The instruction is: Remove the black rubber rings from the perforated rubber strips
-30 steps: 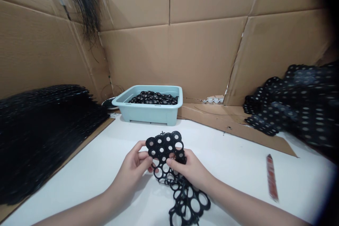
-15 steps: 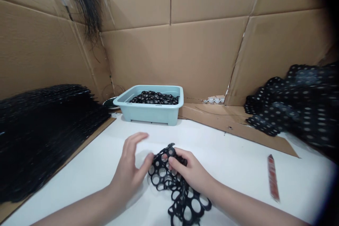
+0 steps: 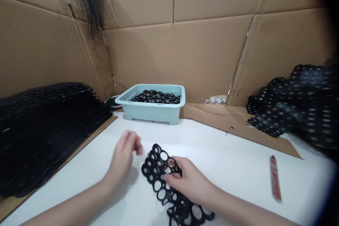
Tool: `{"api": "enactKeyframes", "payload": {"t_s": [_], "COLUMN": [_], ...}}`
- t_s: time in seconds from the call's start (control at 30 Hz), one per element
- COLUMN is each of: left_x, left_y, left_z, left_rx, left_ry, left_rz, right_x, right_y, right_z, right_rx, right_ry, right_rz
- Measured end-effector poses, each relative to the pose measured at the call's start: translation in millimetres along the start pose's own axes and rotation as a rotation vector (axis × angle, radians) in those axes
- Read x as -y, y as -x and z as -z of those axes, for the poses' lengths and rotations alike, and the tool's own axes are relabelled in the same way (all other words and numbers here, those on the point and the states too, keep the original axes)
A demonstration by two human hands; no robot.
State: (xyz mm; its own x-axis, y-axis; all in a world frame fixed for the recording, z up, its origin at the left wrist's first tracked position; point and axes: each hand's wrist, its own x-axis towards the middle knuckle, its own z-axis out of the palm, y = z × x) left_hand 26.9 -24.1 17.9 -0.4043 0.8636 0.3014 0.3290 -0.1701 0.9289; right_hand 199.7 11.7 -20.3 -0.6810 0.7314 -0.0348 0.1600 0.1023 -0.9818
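Your right hand (image 3: 189,176) pinches a black, fabric-like openwork strip of rings (image 3: 159,178) between thumb and fingers, on the near side of the pale-blue rectangular plastic tub (image 3: 153,113). Your left hand (image 3: 125,150), fingers curled, is just beside the strip; whether it holds anything cannot be told. Risks: pulling hard could tear thin links; the bunched lower end could tangle.

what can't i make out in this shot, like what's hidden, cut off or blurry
All in the head view:
- Left hand: blur and its curled fingers hide whether it holds anything.
- Right hand: fingers partly behind the black mesh.
- Black mesh: near end cut off by the bottom edge.
- Blue basin: floor hidden by black pieces.
- Spotted pile: cut off by the right edge.
- Reddish strip: surface detail too blurred.
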Motion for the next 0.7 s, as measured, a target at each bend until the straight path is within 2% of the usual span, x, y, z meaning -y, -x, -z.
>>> {"api": "enactKeyframes", "payload": {"t_s": [0.07,0.1,0.17,0.23,0.33,0.4,0.53,0.7], "left_x": [0,0,1,5,12,14,7,7], "left_y": [-5,-4,5,18,29,31,31,38], "left_z": [1.9,1.2,-2.5,-7.0,-10.9,-11.5,-12.7,-16.0], "left_rx": [-0.186,-0.147,0.097,0.288,0.408,0.464,0.587,0.626], "left_ry": [-0.005,-0.087,-0.253,-0.38,-0.522,-0.549,-0.421,-0.295], "left_rz": [-0.071,-0.094,-0.151,-0.266,-0.367,-0.319,-0.113,0.026], "right_x": [-5,-7,-9,-8,-6,-6,-6,-2], "right_y": [-5,-7,-10,-11,-10,-10,-9,-6], "right_z": [3,4,6,7,7,6,3,5], "right_rx": [-0.033,-0.045,-0.07,-0.067,-0.025,-0.043,-0.087,-0.005], "right_ry": [-0.095,-0.144,-0.207,-0.238,-0.277,-0.297,-0.302,-0.262], "right_rz": [-0.078,-0.087,-0.046,-0.003,-0.008,-0.023,-0.036,0.04]}}
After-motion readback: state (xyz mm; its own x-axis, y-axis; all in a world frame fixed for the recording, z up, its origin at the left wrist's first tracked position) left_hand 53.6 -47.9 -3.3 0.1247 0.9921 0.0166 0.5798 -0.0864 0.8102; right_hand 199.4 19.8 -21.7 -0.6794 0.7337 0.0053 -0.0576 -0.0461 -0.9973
